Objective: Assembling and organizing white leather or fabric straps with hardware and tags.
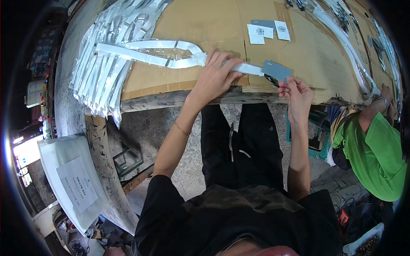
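A white belt (183, 63) in a clear plastic sleeve lies looped across the cardboard, its end pointing right. My left hand (216, 72) presses down over the strap with its fingers closed round it. A grey hang tag (276, 69) sits at the strap's right end, with something black, perhaps its cord, just below it. My right hand (299, 94) pinches the tag's lower right corner between thumb and fingers. Beyond it lie several loose tags: white ones (256, 33) and a grey one (263, 23) partly under them.
Several sleeved white belts (102, 72) are piled at the left of the cardboard-covered table (196, 25). More sleeved straps (348, 42) lie at the right. A co-worker in a green shirt (371, 149) works there. A large white package (72, 179) stands at the lower left.
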The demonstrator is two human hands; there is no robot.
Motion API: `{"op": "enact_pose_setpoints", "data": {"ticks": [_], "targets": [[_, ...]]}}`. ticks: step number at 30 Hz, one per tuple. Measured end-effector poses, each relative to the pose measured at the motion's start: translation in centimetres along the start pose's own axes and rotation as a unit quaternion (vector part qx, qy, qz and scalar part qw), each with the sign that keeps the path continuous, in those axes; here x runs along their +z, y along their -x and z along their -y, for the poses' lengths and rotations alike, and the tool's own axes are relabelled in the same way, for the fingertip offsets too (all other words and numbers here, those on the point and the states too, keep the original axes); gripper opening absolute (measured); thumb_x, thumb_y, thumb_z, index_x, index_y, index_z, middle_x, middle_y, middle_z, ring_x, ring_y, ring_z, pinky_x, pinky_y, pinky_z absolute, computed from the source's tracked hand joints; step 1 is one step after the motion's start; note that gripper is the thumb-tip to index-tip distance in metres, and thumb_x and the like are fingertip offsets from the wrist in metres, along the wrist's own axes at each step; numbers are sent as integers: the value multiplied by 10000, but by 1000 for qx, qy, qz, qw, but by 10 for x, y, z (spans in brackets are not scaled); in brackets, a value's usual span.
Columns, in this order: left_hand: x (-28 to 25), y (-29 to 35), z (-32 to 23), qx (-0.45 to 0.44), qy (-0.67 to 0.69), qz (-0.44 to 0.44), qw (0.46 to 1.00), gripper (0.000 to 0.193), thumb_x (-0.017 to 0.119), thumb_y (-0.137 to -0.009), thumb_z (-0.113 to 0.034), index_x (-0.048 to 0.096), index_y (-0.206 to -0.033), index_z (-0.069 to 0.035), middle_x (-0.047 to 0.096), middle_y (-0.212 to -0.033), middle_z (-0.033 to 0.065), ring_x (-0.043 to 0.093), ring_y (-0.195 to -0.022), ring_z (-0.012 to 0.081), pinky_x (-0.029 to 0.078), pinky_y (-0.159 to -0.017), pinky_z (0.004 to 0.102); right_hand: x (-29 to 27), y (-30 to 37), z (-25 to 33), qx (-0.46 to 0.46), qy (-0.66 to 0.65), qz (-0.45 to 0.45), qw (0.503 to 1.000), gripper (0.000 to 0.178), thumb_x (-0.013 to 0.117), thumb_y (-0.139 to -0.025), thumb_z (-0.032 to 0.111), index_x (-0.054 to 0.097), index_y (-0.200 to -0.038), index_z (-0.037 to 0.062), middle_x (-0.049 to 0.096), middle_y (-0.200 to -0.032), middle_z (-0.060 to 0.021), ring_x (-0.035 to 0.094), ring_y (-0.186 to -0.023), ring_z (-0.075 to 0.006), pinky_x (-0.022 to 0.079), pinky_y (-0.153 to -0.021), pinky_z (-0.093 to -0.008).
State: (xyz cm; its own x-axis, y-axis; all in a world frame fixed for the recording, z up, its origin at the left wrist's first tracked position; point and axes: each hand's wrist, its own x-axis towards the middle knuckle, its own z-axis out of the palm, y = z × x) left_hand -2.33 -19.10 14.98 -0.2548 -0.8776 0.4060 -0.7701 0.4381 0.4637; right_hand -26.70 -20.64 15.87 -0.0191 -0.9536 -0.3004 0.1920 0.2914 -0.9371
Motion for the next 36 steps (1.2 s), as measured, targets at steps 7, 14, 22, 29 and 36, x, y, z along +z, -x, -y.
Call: {"op": "enact_pose_setpoints", "data": {"ticks": [7, 14, 22, 29, 36], "targets": [[-1, 8, 2, -21, 4, -4, 1000, 326, 681, -797, -166, 581, -1103, -111, 517, -1073, 108, 500, -1094, 306, 263, -1091, 542, 4, 7, -9, 3, 11, -10, 1000, 180, 574, -920, 93, 588, -951, -84, 652, -780, -141, 616, -624, -159, 514, -564, -265], [1, 10, 1, -25, 6, 6, 1000, 352, 693, -789, -139, 579, -1118, -91, 529, -1106, 122, 511, -1100, 324, 271, -1088, 540, 11, 12, -16, 40, 22, 15, 999, 174, 571, -925, 94, 576, -936, -80, 646, -770, -135, 620, -626, -156, 519, -561, -263], [-1, 11, 3, -18, 16, 0, 1000, 319, 688, -770, -112, 600, -1076, -92, 517, -1059, 105, 505, -1073, 308, 272, -1082, 534, 16, 17, -15, -59, 57, -35, 996, 154, 578, -921, 78, 574, -921, -76, 656, -756, -120, 614, -622, -129, 516, -563, -253], [2, 14, 3, -16, -15, 16, 1000, 324, 681, -791, -118, 587, -1101, -93, 527, -1100, 122, 503, -1106, 311, 263, -1092, 528, 19, 22, -17, -49, 98, -28, 994, 131, 584, -903, 55, 576, -895, -75, 654, -732, -118, 604, -582, -122, 498, -517, -240], [-4, 10, -6, -8, -28, 32, 999, 360, 674, -812, -209, 588, -1148, -113, 528, -1111, 106, 496, -1118, 296, 249, -1093, 537, 26, 20, -25, 9, 38, -6, 999, 142, 574, -909, 63, 575, -906, -79, 654, -746, -125, 610, -571, -131, 497, -493, -244]]}}
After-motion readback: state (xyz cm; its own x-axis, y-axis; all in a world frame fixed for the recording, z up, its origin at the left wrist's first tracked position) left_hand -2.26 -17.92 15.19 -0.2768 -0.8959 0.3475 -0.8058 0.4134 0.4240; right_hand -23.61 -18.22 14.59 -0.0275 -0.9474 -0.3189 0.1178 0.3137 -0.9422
